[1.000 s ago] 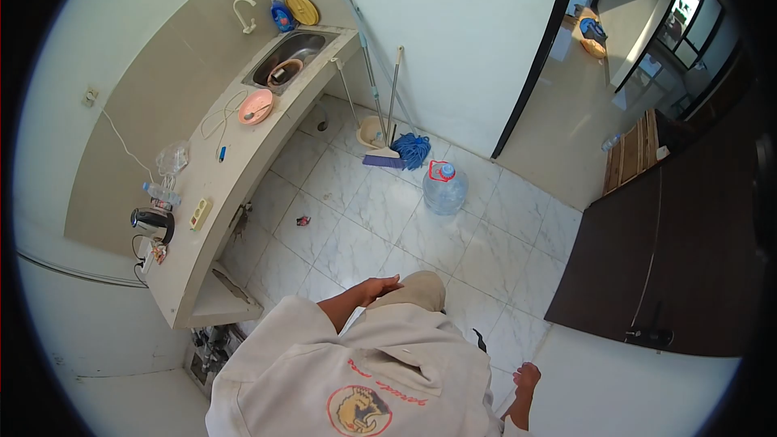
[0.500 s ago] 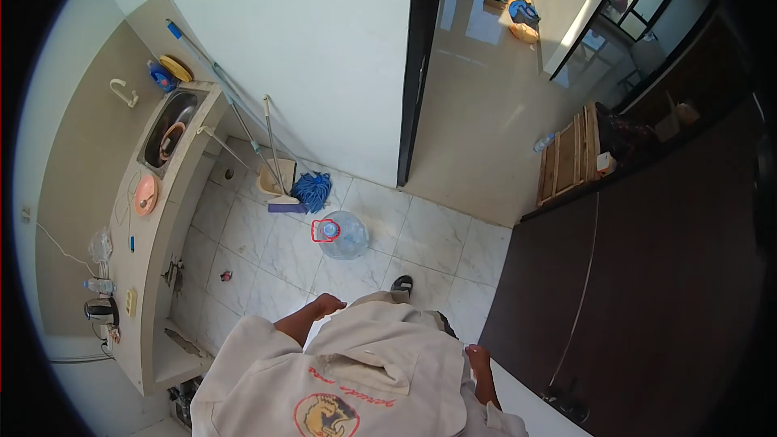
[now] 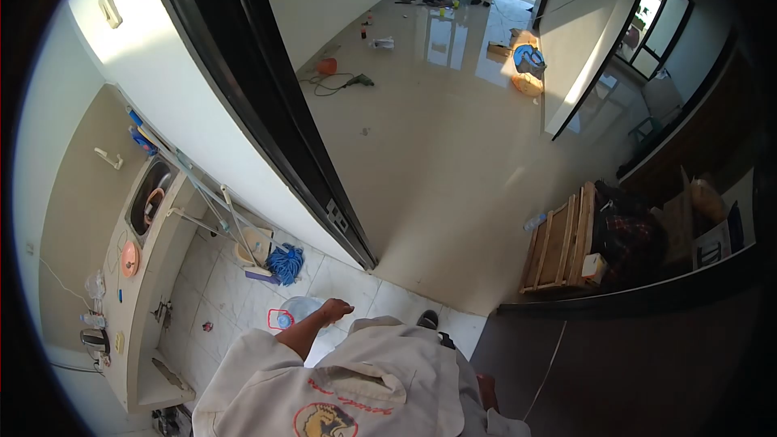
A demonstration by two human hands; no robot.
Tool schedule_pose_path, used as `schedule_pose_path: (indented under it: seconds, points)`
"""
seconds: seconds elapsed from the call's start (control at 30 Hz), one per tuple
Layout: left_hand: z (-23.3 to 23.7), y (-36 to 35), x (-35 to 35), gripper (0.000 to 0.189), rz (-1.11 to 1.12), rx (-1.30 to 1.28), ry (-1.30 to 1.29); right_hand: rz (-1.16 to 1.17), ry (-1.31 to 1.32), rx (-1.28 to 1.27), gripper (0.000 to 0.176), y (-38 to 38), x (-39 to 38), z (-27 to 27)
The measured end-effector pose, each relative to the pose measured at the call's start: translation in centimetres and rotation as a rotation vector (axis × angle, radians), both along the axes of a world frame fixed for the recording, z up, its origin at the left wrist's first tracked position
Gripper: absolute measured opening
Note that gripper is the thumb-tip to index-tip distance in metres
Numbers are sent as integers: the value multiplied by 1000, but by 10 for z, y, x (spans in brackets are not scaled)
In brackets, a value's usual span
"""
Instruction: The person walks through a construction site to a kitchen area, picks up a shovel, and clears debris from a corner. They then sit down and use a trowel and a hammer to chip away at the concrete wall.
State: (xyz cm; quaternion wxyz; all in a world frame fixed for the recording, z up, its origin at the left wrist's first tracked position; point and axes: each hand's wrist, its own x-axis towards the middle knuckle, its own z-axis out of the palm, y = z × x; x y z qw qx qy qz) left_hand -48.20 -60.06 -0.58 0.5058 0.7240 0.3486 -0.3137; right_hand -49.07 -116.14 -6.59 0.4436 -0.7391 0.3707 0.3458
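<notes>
My left hand (image 3: 337,310) is raised in front of my beige shirt (image 3: 364,392), its fingers partly stretched out and holding nothing. Below it in the view, the large clear water bottle (image 3: 301,308) with a blue cap stands on the white tiles, partly covered by my hand and forearm. At my right side, my right hand (image 3: 486,387) shows only in part beside the shirt; its fingers cannot be made out. One dark shoe (image 3: 428,320) rests on the tiles near the doorway.
A black door frame (image 3: 267,113) stands ahead. Beyond it are a drill (image 3: 360,80), a wooden crate (image 3: 558,247) and a blue-and-orange bag (image 3: 528,61). Left are a counter (image 3: 150,275) with a sink (image 3: 151,194), and a blue mop (image 3: 285,264). A dark door (image 3: 631,364) is right.
The view has turned toward the doorway, showing more of the room beyond. The bottle now sits lower and further left in view, behind my left hand. My right hand shows less.
</notes>
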Motion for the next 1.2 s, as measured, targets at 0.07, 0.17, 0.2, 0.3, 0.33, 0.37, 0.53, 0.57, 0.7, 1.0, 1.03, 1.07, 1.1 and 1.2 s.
schedule_pose_path:
  seconds: [0.07, 0.17, 0.2, 0.3, 0.33, 0.37, 0.53, 0.57, 0.7, 1.0, 1.03, 1.07, 1.1, 1.2]
  points:
    - [3, -10, 18, 38, 11, -6, -21, 42, -91, -1, 25, -3, 115, 30]
    - [4, -23, 51, 36, 91, -19, -47, 153, -270, 36, 23, 13, 292, 77]
    - [-13, -24, 59, 36, 129, -92, -31, 166, -360, 37, 23, 29, 346, 96]
    - [-47, -27, 81, 29, 10, -14, -43, 150, -564, 188, 26, 44, 492, 67]
    - [-26, -32, 102, 29, 74, -65, 61, 135, -614, 262, 28, 50, 532, 51]
    - [-14, -35, 125, 29, 139, -121, 163, 152, -601, 246, 28, 66, 554, 54]
    - [-97, -11, 192, 51, -10, 30, -174, 261, -271, 141, 30, 130, 612, 26]
    - [-139, -6, 210, 53, 204, 30, -122, 347, -145, 128, 26, 135, 610, 21]
    - [-69, 29, 338, 52, 313, 80, -70, 576, -42, 288, 15, 50, 615, -195]
    - [-39, 108, 434, 34, 1008, -263, -179, 802, 120, -15, 10, 226, 805, -45]
    - [-43, 112, 436, 26, 1048, -192, -65, 790, 115, -22, 10, 249, 839, -38]
    - [-52, 119, 439, 18, 1081, -117, 45, 773, 103, -23, 10, 273, 878, -32]
    - [-62, 120, 425, 19, 504, 228, -62, 733, 93, -23, 10, 301, 917, -25]
    - [-48, 144, 434, 15, 88, 430, 31, 613, 35, 40, 11, 412, 1027, 11]
